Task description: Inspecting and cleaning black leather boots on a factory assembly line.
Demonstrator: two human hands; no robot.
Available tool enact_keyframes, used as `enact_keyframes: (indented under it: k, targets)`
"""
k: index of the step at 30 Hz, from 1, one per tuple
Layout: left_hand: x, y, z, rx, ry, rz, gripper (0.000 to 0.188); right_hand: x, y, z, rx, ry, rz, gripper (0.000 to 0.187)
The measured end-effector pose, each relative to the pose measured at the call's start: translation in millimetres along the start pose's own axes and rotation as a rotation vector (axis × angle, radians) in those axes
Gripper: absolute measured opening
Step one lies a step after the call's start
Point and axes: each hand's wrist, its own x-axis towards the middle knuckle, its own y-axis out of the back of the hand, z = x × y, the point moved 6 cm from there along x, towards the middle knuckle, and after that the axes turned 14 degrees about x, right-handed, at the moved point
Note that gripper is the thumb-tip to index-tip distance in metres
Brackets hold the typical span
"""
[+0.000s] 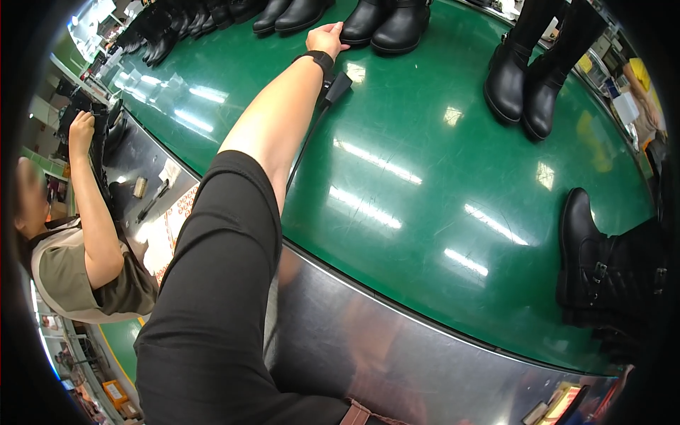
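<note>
We stretch our left hand, fingers resting loosely on a black boot's toe on the green belt; so light a touch risks tipping it.

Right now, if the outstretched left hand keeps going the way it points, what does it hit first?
The left hand reaches across the green belt and its fingertips are already at the toe of a black boot. That boot is first; whether they touch is unclear.
</note>
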Motion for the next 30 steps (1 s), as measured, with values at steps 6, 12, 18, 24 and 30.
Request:
enact_keyframes:
  k: [6, 12, 18, 24, 30]
  targets:
    - [4, -7, 15, 0.343, -0.199, 0.025, 0.069, -1, 4, -3, 0.003, -0.023, 0.001, 0.031]
    - [9, -9, 9, 0.492, -0.247, -0.043, 0.07, -1, 4, 0, 0.01, -0.006, 0.012, 0.03]
    - [-18, -20, 26, 0.75, -0.326, -0.146, 0.079, -2, 5, -2, -0.002, 0.021, 0.046, 0.03]
    - [4, 1, 10, 0.285, -0.186, -0.054, 0.049, 6, 7, -7, 0.048, 0.057, 0.023, 0.029]
    - [-43, 17, 40, 0.562, -0.224, 0.208, 0.035, 9, 9, -17, -0.036, 0.131, 0.018, 0.027]
